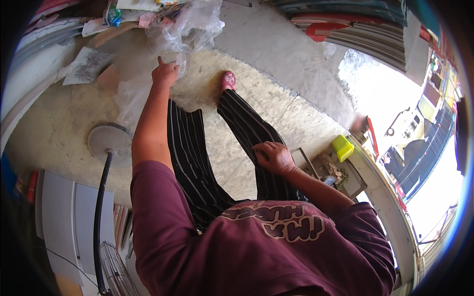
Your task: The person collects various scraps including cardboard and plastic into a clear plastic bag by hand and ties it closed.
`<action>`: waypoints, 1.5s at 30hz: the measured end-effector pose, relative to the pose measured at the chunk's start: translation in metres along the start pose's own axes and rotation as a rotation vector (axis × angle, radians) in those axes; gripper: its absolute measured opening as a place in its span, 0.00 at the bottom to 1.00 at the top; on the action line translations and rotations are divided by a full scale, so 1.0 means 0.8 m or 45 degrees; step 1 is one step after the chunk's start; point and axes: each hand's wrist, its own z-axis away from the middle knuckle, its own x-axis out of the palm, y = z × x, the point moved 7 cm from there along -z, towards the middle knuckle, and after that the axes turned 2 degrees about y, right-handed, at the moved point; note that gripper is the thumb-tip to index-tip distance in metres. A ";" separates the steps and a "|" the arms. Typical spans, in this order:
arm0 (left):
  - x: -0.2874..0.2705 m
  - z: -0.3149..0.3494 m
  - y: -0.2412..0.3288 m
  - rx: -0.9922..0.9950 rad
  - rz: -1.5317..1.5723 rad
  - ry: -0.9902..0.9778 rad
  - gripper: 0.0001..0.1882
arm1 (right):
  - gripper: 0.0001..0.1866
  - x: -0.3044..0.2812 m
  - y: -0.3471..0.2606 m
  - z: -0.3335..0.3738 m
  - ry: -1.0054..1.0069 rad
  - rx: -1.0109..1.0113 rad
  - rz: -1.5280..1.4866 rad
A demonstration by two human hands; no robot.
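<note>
My left arm reaches forward over the floor. At its end my left hand (165,73) has a finger stretched out and the others partly bent, with nothing visible in its grasp. It is beside a crumpled sheet of clear plastic film (200,27), whose loose edge hangs close to the fingers; whether they touch I cannot tell. My right hand (275,157) rests on my right leg at the knee, fingers loosely spread over the black striped trousers (249,121), holding nothing.
A round grey stand base (109,138) with a black pole (100,212) stands at my left. Paper and cardboard scraps (88,65) lie at the far left. Stacked sheets (363,39) lean at the far right. A bright yellow-green container (342,148) is to my right.
</note>
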 end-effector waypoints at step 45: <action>0.050 -0.083 0.030 0.221 0.451 0.074 0.18 | 0.10 -0.005 0.000 -0.025 -0.028 0.049 -0.115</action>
